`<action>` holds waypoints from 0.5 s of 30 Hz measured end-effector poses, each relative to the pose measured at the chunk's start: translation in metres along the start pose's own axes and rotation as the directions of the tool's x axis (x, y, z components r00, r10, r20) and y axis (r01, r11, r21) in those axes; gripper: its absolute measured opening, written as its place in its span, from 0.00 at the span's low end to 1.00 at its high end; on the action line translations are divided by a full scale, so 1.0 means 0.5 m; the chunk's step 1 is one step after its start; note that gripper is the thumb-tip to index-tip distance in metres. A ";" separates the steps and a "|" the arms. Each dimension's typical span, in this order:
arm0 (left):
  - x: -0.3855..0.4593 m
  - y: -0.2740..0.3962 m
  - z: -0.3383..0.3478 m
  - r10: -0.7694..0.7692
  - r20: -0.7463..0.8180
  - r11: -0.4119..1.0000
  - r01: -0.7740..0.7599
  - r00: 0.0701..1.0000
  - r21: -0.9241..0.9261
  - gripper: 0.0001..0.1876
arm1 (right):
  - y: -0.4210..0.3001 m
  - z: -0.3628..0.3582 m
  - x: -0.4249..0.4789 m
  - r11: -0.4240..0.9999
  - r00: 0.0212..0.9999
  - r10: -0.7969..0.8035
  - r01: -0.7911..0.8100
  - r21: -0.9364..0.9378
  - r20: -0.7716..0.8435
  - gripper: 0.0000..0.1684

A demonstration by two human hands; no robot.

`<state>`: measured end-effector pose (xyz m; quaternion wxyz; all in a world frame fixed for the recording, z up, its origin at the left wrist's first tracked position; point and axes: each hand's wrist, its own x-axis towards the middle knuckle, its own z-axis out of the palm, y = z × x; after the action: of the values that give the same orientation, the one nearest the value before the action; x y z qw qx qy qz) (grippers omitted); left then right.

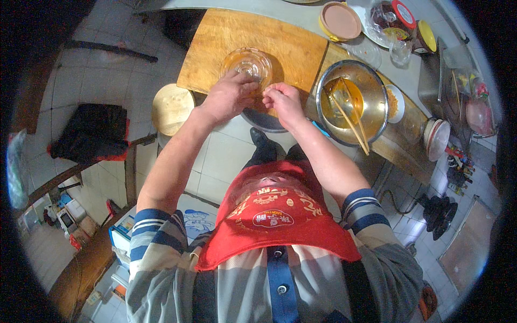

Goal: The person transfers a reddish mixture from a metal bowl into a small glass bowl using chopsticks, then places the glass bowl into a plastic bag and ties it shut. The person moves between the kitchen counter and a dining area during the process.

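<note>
A clear ribbed glass dish sits on the wooden cutting board in front of me. My left hand reaches over the near side of the dish, fingers bent down; whether they grip its rim is hidden. Close beside it, at the board's near edge, my right hand has its thumb and fingertips pinched together. Anything between those fingertips is too small to make out. To the right stands a steel mixing bowl with orange-yellow liquid in the bottom. Two wooden chopsticks lean in it, their ends past the near rim.
Right of the bowl is a small white dish of orange bits. A lidded round container, a red-lidded jar and a yellow-lidded jar stand at the back right. A round wooden stool top is at the left.
</note>
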<state>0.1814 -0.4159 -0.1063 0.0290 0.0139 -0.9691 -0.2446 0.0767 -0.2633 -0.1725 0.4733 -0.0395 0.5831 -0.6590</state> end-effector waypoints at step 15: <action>-0.010 0.019 0.064 -0.057 -0.182 0.988 0.082 0.982 0.134 0.17 | -0.022 0.053 -0.025 0.993 0.958 0.114 -0.100 0.065 -0.262 0.06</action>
<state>0.1841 -0.3924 -0.1302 0.1059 0.0715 -0.9764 -0.1743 0.0936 -0.2757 -0.1489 0.4268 0.0930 0.6254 -0.6466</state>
